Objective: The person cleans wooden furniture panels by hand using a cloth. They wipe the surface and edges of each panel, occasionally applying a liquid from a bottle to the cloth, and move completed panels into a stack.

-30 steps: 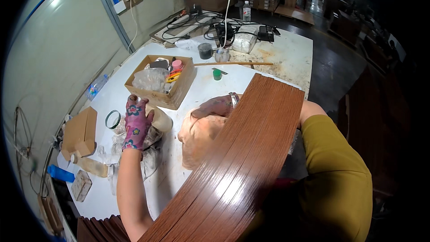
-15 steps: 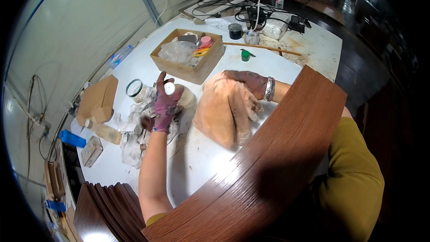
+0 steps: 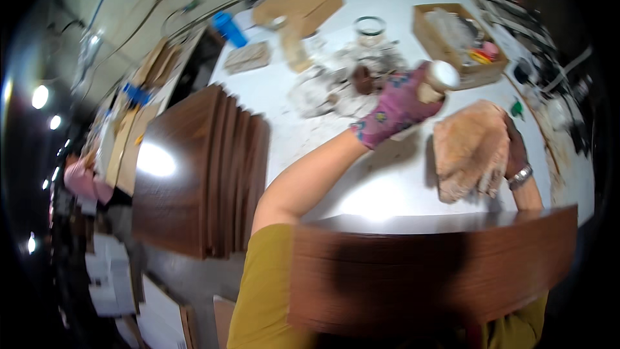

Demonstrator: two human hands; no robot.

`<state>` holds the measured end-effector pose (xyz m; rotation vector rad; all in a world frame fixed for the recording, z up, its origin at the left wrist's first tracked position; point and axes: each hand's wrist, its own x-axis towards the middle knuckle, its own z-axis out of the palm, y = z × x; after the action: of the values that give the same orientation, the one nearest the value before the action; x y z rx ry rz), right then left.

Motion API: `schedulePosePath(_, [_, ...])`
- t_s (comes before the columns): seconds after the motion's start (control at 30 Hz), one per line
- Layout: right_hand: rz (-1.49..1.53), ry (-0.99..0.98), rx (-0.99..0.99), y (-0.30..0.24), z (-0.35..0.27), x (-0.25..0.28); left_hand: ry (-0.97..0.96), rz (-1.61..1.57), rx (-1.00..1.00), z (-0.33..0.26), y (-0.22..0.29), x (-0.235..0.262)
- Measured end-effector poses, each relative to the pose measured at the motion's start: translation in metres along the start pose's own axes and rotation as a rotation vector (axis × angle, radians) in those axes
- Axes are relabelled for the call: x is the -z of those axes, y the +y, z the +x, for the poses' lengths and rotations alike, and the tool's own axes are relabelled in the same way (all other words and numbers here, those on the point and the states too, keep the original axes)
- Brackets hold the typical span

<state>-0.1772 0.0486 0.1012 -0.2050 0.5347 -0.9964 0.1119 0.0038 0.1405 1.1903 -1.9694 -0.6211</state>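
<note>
My left hand (image 3: 399, 108), in a purple patterned glove, is closed around a small pale bottle with a white cap (image 3: 444, 75), raised above the table. A crumpled tan-orange cloth (image 3: 470, 148) is in my right hand (image 3: 516, 148); its fingers are mostly behind the cloth. A reddish-brown wood-grain board (image 3: 516, 265) lies across in front of my body, below both forearms. Beside my left hand, stained white rags (image 3: 323, 94) lie bunched on the table, with a small dark brown piece (image 3: 363, 80) on them.
A cardboard box of supplies (image 3: 462, 76) stands beyond my hands, near a glass jar (image 3: 370, 28). Farther left are a lying bottle (image 3: 294, 45), a block (image 3: 248, 57) and a blue bottle (image 3: 230, 29). Stacked brown boards (image 3: 187, 174) stand left of the table (image 3: 303, 155).
The view has swung left, bringing the whole board stack into sight. My left hand has tilted, and the bottle's side now shows beneath its cap. The cloth stays in my right hand.
</note>
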Motion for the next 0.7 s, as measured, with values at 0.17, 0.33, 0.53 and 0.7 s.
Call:
schedulePosePath(0.17, [-0.395, -0.112, -0.132, 0.029, 0.009, 0.042, -0.333, 0.14, -0.11, -0.034, 0.002, 0.002])
schedulePosePath(0.33, [-0.523, 0.001, -0.323, 0.04, 0.008, 0.085, -0.442, 0.204, -0.072, -0.05, -0.002, -0.008])
schedulePosePath(0.53, [-0.834, 0.176, -0.345, 0.052, 0.001, 0.072, -0.428, 0.359, -0.172, -0.044, -0.01, -0.01])
schedulePosePath(0.7, [-0.348, -0.054, -0.132, 0.047, -0.002, 0.076, -0.399, 0.327, -0.318, -0.044, -0.02, -0.008])
